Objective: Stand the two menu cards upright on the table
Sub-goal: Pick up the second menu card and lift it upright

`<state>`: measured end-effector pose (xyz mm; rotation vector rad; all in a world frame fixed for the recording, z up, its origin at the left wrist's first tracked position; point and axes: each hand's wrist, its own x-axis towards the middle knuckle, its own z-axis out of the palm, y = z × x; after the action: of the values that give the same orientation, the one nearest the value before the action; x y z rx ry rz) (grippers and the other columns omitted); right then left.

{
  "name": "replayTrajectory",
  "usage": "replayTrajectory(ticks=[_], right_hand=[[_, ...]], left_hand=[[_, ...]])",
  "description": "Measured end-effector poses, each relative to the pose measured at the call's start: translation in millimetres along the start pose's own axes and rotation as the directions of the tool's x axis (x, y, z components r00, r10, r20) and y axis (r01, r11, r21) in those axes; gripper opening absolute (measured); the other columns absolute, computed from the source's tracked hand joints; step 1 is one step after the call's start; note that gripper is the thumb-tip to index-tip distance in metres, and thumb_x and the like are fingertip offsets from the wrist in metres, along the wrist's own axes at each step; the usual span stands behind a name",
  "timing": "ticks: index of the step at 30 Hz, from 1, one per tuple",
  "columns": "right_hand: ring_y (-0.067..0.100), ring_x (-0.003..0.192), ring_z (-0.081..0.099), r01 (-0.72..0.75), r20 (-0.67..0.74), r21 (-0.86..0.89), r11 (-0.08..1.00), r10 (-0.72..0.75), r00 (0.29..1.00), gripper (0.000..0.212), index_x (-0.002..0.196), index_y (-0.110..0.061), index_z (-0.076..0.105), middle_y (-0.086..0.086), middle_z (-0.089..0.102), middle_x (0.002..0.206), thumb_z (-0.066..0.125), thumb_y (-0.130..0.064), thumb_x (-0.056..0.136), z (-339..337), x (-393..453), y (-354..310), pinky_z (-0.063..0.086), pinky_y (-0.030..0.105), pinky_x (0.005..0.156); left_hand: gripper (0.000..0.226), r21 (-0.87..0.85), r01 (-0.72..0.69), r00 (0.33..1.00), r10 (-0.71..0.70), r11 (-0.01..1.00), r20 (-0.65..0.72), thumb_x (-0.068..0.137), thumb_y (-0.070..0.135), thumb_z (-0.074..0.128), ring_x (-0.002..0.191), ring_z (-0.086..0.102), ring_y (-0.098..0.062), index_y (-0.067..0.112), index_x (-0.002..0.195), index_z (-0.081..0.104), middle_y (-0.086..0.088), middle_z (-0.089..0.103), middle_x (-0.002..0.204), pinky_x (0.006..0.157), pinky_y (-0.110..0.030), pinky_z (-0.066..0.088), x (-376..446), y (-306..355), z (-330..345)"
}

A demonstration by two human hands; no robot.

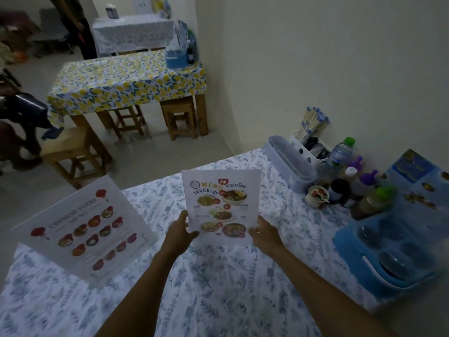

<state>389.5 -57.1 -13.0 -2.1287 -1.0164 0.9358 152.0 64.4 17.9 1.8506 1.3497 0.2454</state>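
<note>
Left hand [181,228] and right hand [263,231] grip Thai menu card [222,203] by its lower edges, upright over floral surface [218,276]. Chinese menu card [85,229] stands tilted at left. Condiment bottles [359,188] cluster at right.

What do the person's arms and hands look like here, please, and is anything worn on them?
Both forearms are bare right up to the frame's lower edge: no sleeves show. The left hand and right hand have no gloves, and no watch, bracelet or ring can be made out in the dim light. The fingers are uncovered too.
</note>
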Motion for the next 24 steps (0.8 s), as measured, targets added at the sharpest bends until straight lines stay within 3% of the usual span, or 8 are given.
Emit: replayTrajectory(ticks=[3,9,14,17,20,24], right_hand=[[0.025,0.099,0.066,0.037,-0.039,0.027,0.999,-0.036,0.999,0.033,0.13,-0.01,0.055,0.011,0.07,0.118,0.056,-0.022,0.099,6,6,7,0.055,0.032,0.078],[0.027,0.095,0.067,0.042,-0.1,0.032,0.999,-0.039,0.994,0.026,0.123,-0.007,0.055,0.014,0.07,0.112,0.053,-0.018,0.1,-13,37,8,0.052,0.03,0.072],[0.024,0.09,0.065,0.013,-0.142,0.003,1.0,-0.012,0.99,0.02,0.114,-0.004,0.053,0.008,0.066,0.103,0.054,-0.017,0.099,-43,93,7,0.044,0.022,0.061],[0.03,0.088,0.066,0.022,-0.156,-0.005,1.0,-0.022,0.988,0.02,0.112,-0.004,0.052,0.012,0.068,0.102,0.054,-0.019,0.099,-59,135,3,0.044,0.027,0.066],[0.028,0.081,0.062,0.03,-0.161,-0.023,0.999,-0.033,0.986,0.024,0.118,-0.004,0.051,0.011,0.066,0.1,0.054,-0.018,0.098,-72,174,-1,0.045,0.029,0.059],[0.034,0.085,0.067,0.034,-0.162,0.004,0.999,-0.033,0.986,0.022,0.111,-0.01,0.051,0.015,0.068,0.102,0.056,-0.021,0.094,-81,211,-2,0.059,0.047,0.067]], left_hand=[[0.067,-0.023,-0.037,0.999,0.037,0.999,-0.01,0.088,0.014,0.07,0.107,0.066,-0.031,0.018,0.146,0.035,-0.015,0.064,0.131,0.083,-0.042,0.058,4,-6,13],[0.057,-0.051,-0.091,0.992,0.086,0.995,-0.089,0.091,0.012,0.066,0.082,0.065,-0.025,0.016,0.141,0.04,-0.014,0.068,0.121,0.073,-0.038,0.056,47,16,28],[0.054,-0.036,-0.116,0.99,0.113,0.993,-0.088,0.09,0.013,0.067,0.089,0.071,-0.034,0.015,0.139,0.042,-0.016,0.07,0.118,0.073,-0.042,0.058,107,45,41],[0.055,-0.05,-0.114,0.989,0.108,0.992,-0.102,0.09,0.015,0.067,0.09,0.071,-0.036,0.016,0.139,0.042,-0.016,0.07,0.119,0.076,-0.049,0.059,148,61,45],[0.055,-0.058,-0.105,0.989,0.098,0.993,-0.114,0.09,0.015,0.068,0.091,0.071,-0.036,0.017,0.138,0.042,-0.016,0.07,0.12,0.076,-0.051,0.059,186,72,49],[0.06,-0.046,-0.091,0.989,0.085,0.995,-0.123,0.089,0.016,0.069,0.092,0.071,-0.036,0.017,0.141,0.04,-0.018,0.069,0.122,0.077,-0.05,0.059,224,78,51]])
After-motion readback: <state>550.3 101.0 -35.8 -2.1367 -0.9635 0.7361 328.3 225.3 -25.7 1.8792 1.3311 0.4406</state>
